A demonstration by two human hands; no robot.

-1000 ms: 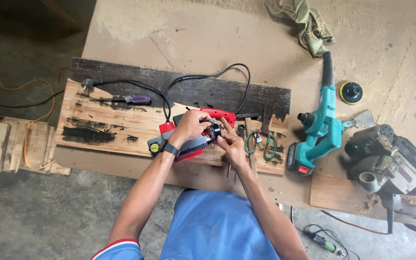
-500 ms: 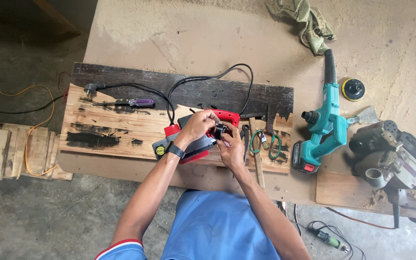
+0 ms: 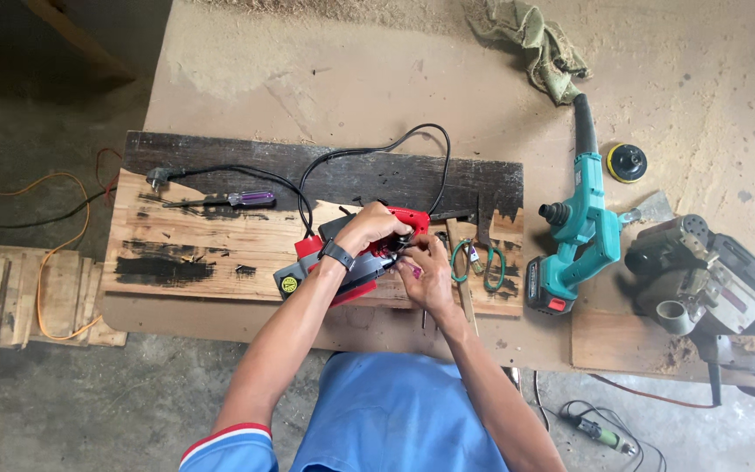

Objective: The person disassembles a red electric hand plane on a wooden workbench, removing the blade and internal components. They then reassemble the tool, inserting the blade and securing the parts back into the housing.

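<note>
A power tool (image 3: 356, 267) lies on the plank (image 3: 194, 253), a blower (image 3: 580, 223) to its right.

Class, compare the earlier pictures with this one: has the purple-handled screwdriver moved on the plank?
No. The purple-handled screwdriver lies at the same spot on the scorched plank, just below the black plug; only the camera shifted.

One red power tool (image 3: 369, 262); one screwdriver (image 3: 229, 200); one teal blower (image 3: 580, 223).

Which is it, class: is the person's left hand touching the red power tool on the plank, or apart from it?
Touching. The head view shows the left hand laid over the top of the red power tool, fingers curled on its body, no gap visible.
</note>
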